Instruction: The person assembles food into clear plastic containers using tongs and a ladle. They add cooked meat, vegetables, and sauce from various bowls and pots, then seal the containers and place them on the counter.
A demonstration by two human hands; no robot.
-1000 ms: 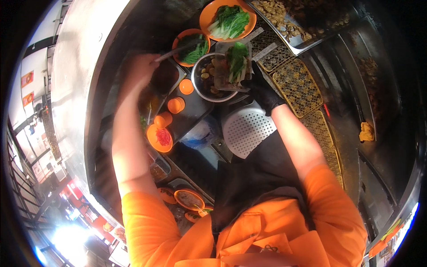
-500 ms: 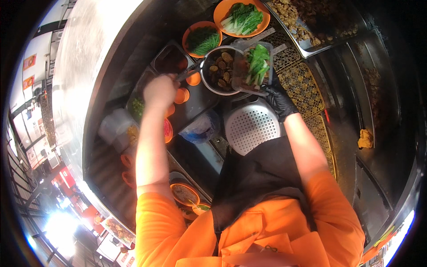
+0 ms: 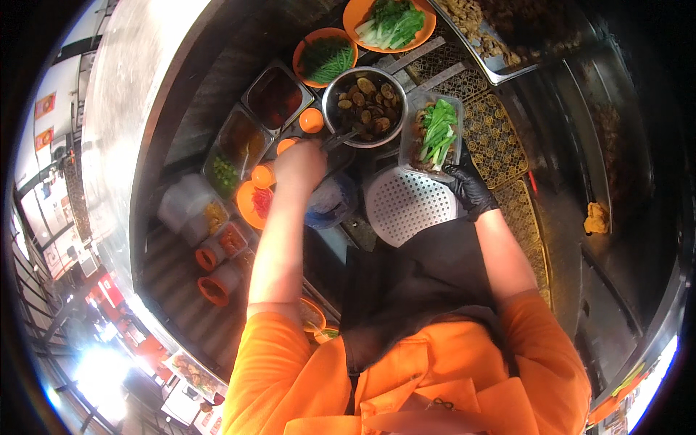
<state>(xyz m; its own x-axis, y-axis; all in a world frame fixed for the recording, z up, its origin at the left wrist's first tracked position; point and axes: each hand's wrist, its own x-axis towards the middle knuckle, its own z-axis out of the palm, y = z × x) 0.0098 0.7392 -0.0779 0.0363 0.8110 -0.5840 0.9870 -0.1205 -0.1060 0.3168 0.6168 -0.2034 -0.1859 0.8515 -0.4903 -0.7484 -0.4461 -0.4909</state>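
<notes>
My left hand [image 3: 301, 168] is bare and closed around dark-handled tongs [image 3: 338, 139]. Their tips reach over the near side of a metal pot [image 3: 401, 129] that holds brown, rounded pieces in dark liquid. To the right of the pot, my black-gloved right hand [image 3: 470, 187] grips the near corner of a clear plastic container [image 3: 408, 154]. Leafy greens [image 3: 438, 133] with pale stalks lie in it over some brown food. Below the container is a round perforated metal lid or tray [image 3: 409, 206].
Orange plates of green beans [image 3: 328, 61] and leafy greens [image 3: 391, 25] stand at the back. Metal pans [image 3: 274, 98] of sauce and toppings, with orange cups [image 3: 312, 120], line the left. A tray of cooked meat [image 3: 489, 51] sits far right, beside yellow patterned mats [image 3: 496, 138].
My left hand has moved right and nearer, with the tongs now at the pot's near side. The container has shifted right and nearer, away from over the pot's rim.
</notes>
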